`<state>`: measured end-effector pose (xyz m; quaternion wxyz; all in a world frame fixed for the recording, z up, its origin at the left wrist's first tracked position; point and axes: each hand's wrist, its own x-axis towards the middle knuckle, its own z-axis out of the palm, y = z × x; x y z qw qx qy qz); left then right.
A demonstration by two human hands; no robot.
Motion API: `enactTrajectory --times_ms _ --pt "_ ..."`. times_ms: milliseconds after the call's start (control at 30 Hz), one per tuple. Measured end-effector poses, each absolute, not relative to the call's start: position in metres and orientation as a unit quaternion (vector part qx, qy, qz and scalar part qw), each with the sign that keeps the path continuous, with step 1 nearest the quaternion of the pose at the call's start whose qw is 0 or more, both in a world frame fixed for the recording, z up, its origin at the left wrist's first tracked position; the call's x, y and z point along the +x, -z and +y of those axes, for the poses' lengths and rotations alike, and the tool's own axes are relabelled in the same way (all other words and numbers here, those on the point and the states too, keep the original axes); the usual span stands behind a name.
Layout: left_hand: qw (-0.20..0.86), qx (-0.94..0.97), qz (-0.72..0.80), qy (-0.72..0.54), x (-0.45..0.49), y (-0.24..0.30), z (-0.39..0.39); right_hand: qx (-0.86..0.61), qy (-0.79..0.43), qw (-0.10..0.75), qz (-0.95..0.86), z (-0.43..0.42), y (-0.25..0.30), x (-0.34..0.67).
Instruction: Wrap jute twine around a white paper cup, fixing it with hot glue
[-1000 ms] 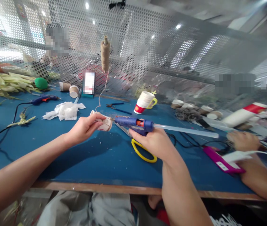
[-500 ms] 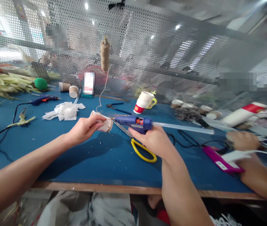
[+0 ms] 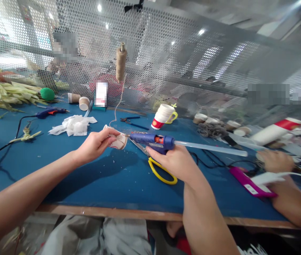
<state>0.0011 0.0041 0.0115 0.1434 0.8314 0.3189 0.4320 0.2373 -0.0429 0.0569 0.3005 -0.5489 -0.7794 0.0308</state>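
My left hand (image 3: 94, 144) is closed around a small white paper cup (image 3: 118, 141) lying on its side above the blue table. My right hand (image 3: 173, 161) grips a blue hot glue gun (image 3: 152, 140) whose nozzle touches the cup's bottom. A long clear glue stick (image 3: 211, 148) juts out of the gun's back, to the right. A thin twine strand (image 3: 118, 106) runs from the cup up to a hanging spool (image 3: 121, 63).
Yellow-handled scissors (image 3: 161, 173) lie under my right hand. White fabric scraps (image 3: 72, 125), a second glue gun (image 3: 49, 112), pliers (image 3: 133, 121) and a wrapped cup (image 3: 163, 115) lie farther back. Another person's hand (image 3: 273, 161) and a pink phone (image 3: 248, 182) are at the right. Perforated screen behind.
Almost nothing: both hands keep the cup and the glue gun together, with only a slight shift of the view.
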Motion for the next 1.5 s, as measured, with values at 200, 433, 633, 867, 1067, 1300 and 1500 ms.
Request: enactTrajectory --times_ms 200,433,633,867,1067,1300,1500 --pt "0.149 0.829 0.33 -0.426 0.0005 -0.01 0.005 -0.55 -0.033 0.298 -0.779 -0.044 -0.0561 0.2381" --pt "0.148 0.825 0.325 -0.437 0.0009 -0.0098 0.006 -0.555 -0.049 0.287 -0.78 -0.043 -0.054 0.2398" --pt "0.146 0.822 0.329 -0.442 0.0014 -0.01 0.0068 -0.556 -0.062 0.27 -0.784 -0.0431 -0.0546 0.2407" --pt "0.133 0.827 0.319 -0.444 0.0013 -0.0097 0.0062 -0.562 -0.058 0.256 -0.784 -0.0465 -0.0584 0.2381" --pt "0.135 0.822 0.329 -0.445 0.0003 -0.0104 0.0062 -0.56 -0.049 0.252 -0.788 -0.0474 -0.0583 0.2384" --pt "0.159 0.815 0.335 -0.446 0.0009 -0.0096 0.0058 -0.545 -0.043 0.269 -0.793 -0.0452 -0.0571 0.2396" --pt "0.15 0.816 0.334 -0.447 0.0011 -0.0117 0.0042 -0.551 -0.056 0.26 -0.791 -0.0484 -0.0597 0.2389"
